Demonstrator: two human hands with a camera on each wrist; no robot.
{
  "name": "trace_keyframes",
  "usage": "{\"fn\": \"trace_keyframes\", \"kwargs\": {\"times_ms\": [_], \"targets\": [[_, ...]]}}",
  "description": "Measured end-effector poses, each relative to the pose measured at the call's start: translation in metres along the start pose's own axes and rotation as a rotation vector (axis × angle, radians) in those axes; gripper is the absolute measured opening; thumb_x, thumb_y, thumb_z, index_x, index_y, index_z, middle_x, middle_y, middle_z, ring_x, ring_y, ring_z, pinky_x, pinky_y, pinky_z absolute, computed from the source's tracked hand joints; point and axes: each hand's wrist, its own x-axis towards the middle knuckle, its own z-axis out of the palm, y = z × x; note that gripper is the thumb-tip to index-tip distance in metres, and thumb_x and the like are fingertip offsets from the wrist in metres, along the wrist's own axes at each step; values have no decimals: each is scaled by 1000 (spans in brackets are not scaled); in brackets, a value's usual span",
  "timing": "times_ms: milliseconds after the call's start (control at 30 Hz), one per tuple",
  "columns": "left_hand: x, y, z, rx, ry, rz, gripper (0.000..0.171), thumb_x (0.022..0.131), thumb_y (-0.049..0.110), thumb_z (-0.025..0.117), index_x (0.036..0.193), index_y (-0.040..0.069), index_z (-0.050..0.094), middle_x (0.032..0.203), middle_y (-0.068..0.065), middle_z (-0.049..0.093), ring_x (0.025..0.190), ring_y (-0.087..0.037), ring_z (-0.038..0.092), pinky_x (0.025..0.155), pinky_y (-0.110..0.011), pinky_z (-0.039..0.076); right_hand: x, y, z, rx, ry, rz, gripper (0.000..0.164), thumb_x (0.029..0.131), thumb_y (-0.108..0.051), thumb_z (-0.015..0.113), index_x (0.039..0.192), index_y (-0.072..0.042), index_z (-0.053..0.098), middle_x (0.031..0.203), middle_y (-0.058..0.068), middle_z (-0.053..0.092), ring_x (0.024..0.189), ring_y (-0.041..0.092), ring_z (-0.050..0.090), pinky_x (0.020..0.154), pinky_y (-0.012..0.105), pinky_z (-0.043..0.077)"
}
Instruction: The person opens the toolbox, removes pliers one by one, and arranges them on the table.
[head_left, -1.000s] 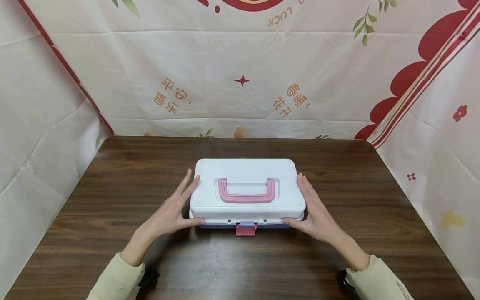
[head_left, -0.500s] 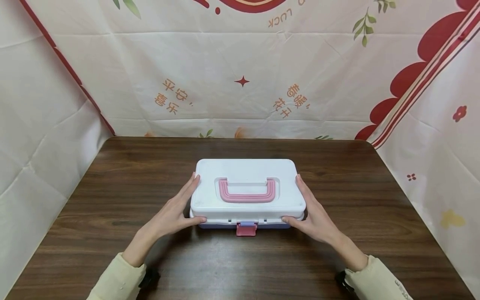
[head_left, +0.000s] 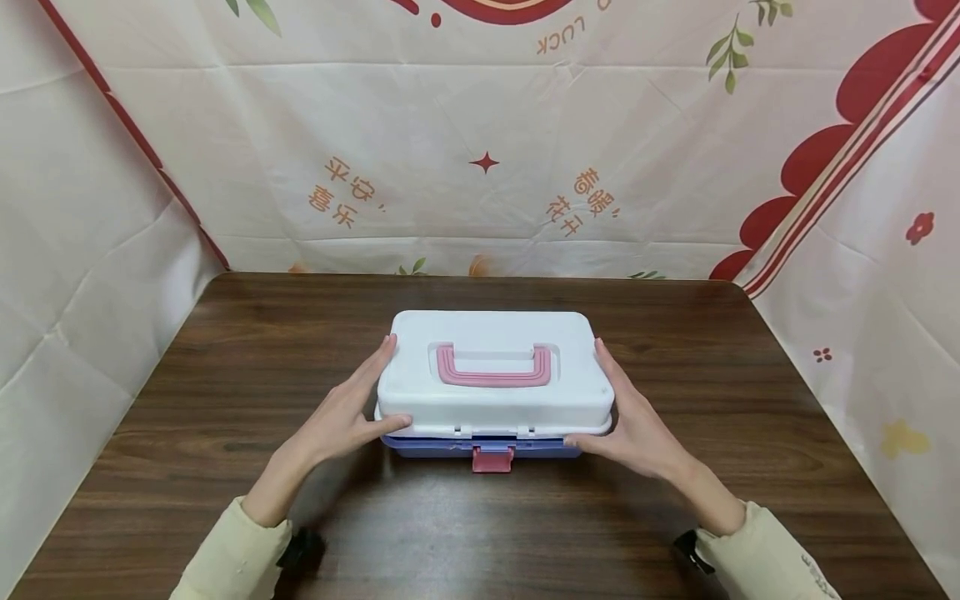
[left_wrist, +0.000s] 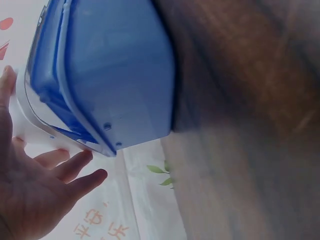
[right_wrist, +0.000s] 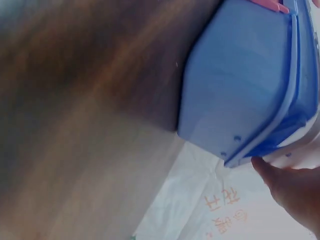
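A storage box stands on the table, its white lid (head_left: pixel 487 406) raised a little at the front above the blue base (head_left: pixel 435 451). On top of the lid lies a pink carrying handle (head_left: pixel 492 379). The pink front latch (head_left: pixel 492 460) hangs unfastened. My left hand (head_left: pixel 341 421) grips the lid's left side, thumb at the front edge and fingers along the side. My right hand (head_left: pixel 641 429) holds the right side the same way. Both wrist views show a gap between lid and blue base (left_wrist: pixel 120 70); the box's contents are hidden.
The dark wood-grain table (head_left: pixel 225 400) spreads around the box. Behind it hangs a printed white cloth (head_left: pixel 450 108), with more white cloth (head_left: pixel 82 250) along the left and right sides.
The lid's front edge has risen from the base, showing more blue below it. Both hands have moved slightly up with the lid, while the base and latch stay in place.
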Motion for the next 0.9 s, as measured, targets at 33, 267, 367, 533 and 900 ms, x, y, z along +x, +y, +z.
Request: {"fn": "trace_keyframes", "kwargs": {"times_ms": [33,267,367,533,900], "targets": [[1,0,-1,-1,-1,-6,92,76,45,65,143,25,6,145,3,11,127,-19,22,94,-47,30,1,-1,-2,6,-13,-2,117,58,-34,82,143,-18,2,145,6,11,126,23,21,95,48,26],[1,-1,-2,6,-21,-2,95,73,48,66,143,25,5,145,3,10,126,-20,23,93,-47,31,1,1,-5,-3,-50,-42,119,59,-30,82,143,-16,-1,145,7,7,126,23,19,98,22,19],[0,-3,-3,19,-37,35,105,66,53,69,143,23,3,146,2,8,127,-20,22,94,-46,31,0,3,-3,-46,-10,-63,118,57,-28,83,143,-14,3,144,9,13,123,24,25,97,23,23],[2,-6,-4,65,-21,103,118,57,57,72,143,19,1,146,-2,10,125,-22,25,93,-45,33,0,5,-3,-96,58,-64,115,56,-26,83,143,-16,10,142,8,20,121,24,31,93,39,32],[14,-3,-17,60,-12,31,110,58,60,71,142,29,7,143,-2,19,122,-23,32,91,-47,34,10,2,-15,-31,84,-80,109,56,-25,84,142,-16,17,135,8,35,102,15,46,83,11,34]]}}
